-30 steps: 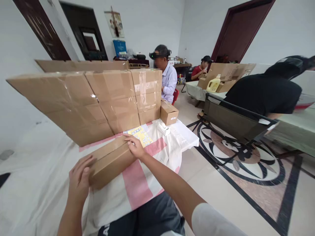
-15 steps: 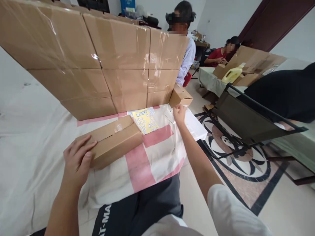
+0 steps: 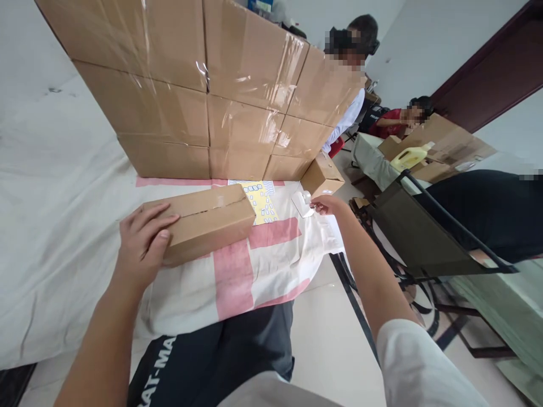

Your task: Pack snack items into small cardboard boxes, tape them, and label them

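A long, closed cardboard box (image 3: 212,217) lies at a slant on the cloth. My left hand (image 3: 146,240) rests on its left end, fingers spread over the top and thumb by the front edge. At the right, my right hand (image 3: 324,204) is closed, its fingers bunched at the edge of a small white item (image 3: 302,204). That item looks like a flat card with a rounded white piece on it; its kind is unclear. Whatever the fingertips pinch is hidden. A yellow printed sheet (image 3: 263,206) lies partly behind the long box.
Taped cardboard boxes form a wall (image 3: 237,121) along the back. A smaller carton (image 3: 323,176) stands at its right end. The table cloth (image 3: 231,282) has pink patches. A folding chair (image 3: 411,226) holds a seated person; other people sit farther back, near a yellow jug (image 3: 411,156).
My right hand has moved from above the white item to its right side, and the rounded white piece now shows. My left hand stays on the long box. The camera view has tilted.
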Demonstrator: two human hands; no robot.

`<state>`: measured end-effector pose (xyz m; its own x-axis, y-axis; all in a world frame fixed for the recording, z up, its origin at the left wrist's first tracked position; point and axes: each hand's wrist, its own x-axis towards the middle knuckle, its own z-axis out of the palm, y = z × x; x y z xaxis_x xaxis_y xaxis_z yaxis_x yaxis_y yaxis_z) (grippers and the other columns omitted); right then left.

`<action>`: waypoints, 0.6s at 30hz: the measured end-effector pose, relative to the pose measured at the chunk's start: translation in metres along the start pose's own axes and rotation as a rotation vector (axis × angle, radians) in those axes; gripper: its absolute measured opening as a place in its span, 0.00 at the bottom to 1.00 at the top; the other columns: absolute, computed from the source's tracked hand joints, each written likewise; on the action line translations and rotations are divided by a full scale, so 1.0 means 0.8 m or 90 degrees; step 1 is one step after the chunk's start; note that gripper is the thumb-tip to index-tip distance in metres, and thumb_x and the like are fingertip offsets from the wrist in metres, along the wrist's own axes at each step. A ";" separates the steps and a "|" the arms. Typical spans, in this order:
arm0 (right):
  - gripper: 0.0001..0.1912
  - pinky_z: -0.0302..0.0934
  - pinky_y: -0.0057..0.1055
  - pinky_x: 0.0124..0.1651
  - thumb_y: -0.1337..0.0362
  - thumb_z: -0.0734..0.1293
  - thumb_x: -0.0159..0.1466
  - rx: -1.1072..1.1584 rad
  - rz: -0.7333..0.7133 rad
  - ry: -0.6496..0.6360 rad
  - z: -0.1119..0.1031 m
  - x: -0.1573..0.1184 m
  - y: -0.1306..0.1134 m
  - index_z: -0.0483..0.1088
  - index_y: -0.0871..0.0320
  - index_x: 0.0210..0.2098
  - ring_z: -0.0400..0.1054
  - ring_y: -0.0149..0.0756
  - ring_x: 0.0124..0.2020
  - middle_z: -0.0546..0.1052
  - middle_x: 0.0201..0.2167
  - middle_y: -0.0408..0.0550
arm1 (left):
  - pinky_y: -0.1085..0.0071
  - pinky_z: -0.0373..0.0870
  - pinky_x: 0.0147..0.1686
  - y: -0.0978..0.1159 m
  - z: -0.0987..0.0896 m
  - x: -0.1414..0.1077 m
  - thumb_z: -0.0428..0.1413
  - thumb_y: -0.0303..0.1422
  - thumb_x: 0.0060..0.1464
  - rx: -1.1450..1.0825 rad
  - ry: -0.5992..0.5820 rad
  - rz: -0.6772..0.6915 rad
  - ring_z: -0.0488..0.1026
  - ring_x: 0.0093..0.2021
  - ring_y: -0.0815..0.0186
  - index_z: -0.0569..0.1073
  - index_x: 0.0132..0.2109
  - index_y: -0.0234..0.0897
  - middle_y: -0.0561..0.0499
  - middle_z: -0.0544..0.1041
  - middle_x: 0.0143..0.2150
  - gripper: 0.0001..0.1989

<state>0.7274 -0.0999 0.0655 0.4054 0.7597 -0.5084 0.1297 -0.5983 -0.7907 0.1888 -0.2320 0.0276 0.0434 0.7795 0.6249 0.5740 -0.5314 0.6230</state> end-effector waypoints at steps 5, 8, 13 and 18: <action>0.07 0.63 0.21 0.24 0.69 0.70 0.68 0.033 0.040 0.023 0.000 -0.004 -0.007 0.69 0.62 0.34 0.61 0.23 0.21 0.69 0.25 0.38 | 0.42 0.52 0.71 -0.008 0.000 -0.001 0.49 0.39 0.69 0.010 -0.012 -0.005 0.63 0.68 0.52 0.78 0.51 0.39 0.41 0.74 0.66 0.15; 0.09 0.69 0.25 0.32 0.62 0.68 0.73 0.077 0.019 0.048 0.003 -0.014 0.001 0.72 0.63 0.43 0.69 0.26 0.29 0.74 0.34 0.42 | 0.43 0.53 0.71 -0.013 0.002 -0.002 0.49 0.38 0.69 0.019 -0.025 -0.002 0.63 0.68 0.52 0.78 0.52 0.40 0.43 0.74 0.66 0.15; 0.11 0.69 0.25 0.31 0.59 0.68 0.72 0.180 -0.017 0.079 0.013 -0.028 0.031 0.72 0.62 0.45 0.69 0.27 0.30 0.75 0.36 0.43 | 0.41 0.54 0.70 -0.012 0.009 -0.002 0.48 0.37 0.69 0.010 0.016 0.020 0.65 0.66 0.52 0.78 0.51 0.42 0.42 0.75 0.64 0.15; 0.14 0.67 0.23 0.27 0.64 0.73 0.65 0.297 -0.101 0.106 0.028 -0.038 0.060 0.65 0.59 0.29 0.60 0.23 0.20 0.64 0.21 0.35 | 0.41 0.56 0.69 -0.005 0.010 -0.002 0.47 0.38 0.68 0.013 0.034 0.009 0.66 0.66 0.51 0.79 0.50 0.43 0.43 0.77 0.62 0.16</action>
<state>0.7012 -0.1462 0.0352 0.5572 0.7580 -0.3390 -0.2008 -0.2732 -0.9408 0.1933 -0.2283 0.0203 0.0083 0.7526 0.6585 0.5900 -0.5353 0.6044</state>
